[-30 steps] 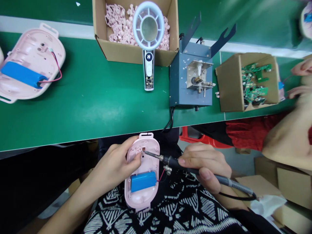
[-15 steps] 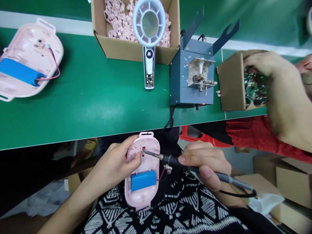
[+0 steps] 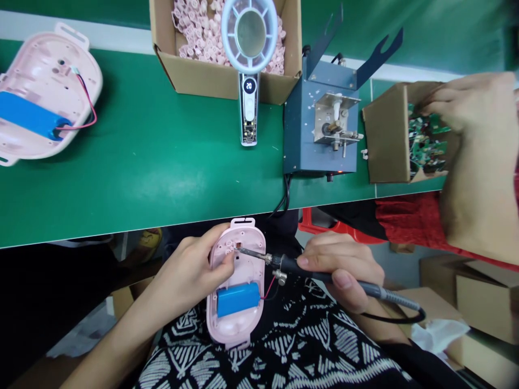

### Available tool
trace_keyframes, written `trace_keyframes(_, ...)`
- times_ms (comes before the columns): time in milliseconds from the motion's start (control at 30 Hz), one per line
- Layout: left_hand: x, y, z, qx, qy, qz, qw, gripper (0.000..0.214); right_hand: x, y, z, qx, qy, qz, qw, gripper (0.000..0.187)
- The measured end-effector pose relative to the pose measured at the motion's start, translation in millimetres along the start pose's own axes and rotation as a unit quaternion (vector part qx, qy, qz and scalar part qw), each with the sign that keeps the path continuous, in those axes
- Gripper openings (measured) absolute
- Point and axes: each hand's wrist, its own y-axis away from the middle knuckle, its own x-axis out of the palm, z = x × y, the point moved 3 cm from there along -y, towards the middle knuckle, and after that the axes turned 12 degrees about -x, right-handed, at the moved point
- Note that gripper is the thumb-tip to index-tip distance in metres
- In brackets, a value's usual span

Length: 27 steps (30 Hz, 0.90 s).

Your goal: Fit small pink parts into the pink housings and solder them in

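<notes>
My left hand (image 3: pixel 190 274) grips a pink plastic shell (image 3: pixel 237 319) over my lap, thumb pressed near its upper end. A blue battery (image 3: pixel 238 299) with a red wire sits in the shell's lower half. My right hand (image 3: pixel 343 267) is closed around a black soldering iron (image 3: pixel 284 263). The iron's tip touches a small part near the shell's top, beside my left thumb. Its cable (image 3: pixel 399 313) trails off to the right.
On the green bench (image 3: pixel 154 162) lie a second pink shell with a blue battery (image 3: pixel 38 105), a box of pink parts (image 3: pixel 194 81), a lit ring lamp (image 3: pixel 249 38) and a blue solder station (image 3: pixel 320 124). Another person's hand (image 3: pixel 466 100) reaches into a box of circuit boards (image 3: pixel 389 135).
My hands and the iron have hardly moved. The other person's hand has come over the circuit-board box and reached into it. The view has shifted slightly.
</notes>
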Motion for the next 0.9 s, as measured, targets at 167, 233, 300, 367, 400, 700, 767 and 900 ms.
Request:
trace_keyframes(167,-1.2,0.8,-2.3,0.003,0.006,0.0,1.0,0.041,-0.1,1.0,-0.3,0.006,-0.001,-0.007,1.0,0.034)
trace_keyframes(233,-1.6,1.7,-1.7,0.008,-0.001,-0.009,1.0,0.042,0.0,1.3,-0.5,-0.007,-0.012,-0.017,1.0,0.034)
trace_keyframes(300,-1.7,2.2,-0.7,0.011,-0.01,-0.016,1.0,0.043,0.6,1.8,-1.9,0.003,-0.018,-0.016,1.0,0.034)
trace_keyframes(367,-1.2,2.0,0.2,0.014,-0.01,-0.014,1.0,0.042,0.9,2.1,-2.8,0.002,-0.02,-0.02,1.0,0.034)
trace_keyframes(400,-1.0,1.8,0.4,0.016,-0.007,-0.013,1.0,0.042,1.1,2.2,-3.2,-0.002,-0.02,-0.022,1.0,0.034)
trace_keyframes(700,-1.0,0.8,-0.3,0.02,0.006,-0.005,1.0,0.043,0.8,3.2,-1.8,0.015,0.021,-0.037,0.999,0.033)
trace_keyframes(767,-1.5,0.2,-1.4,0.024,0.008,-0.007,1.0,0.042,0.1,2.8,1.0,0.034,0.025,-0.029,0.999,0.033)
trace_keyframes(900,-1.3,-0.1,-2.1,0.034,-0.004,-0.019,0.999,0.042,-0.9,1.9,4.7,0.026,0.012,-0.017,0.999,0.033)
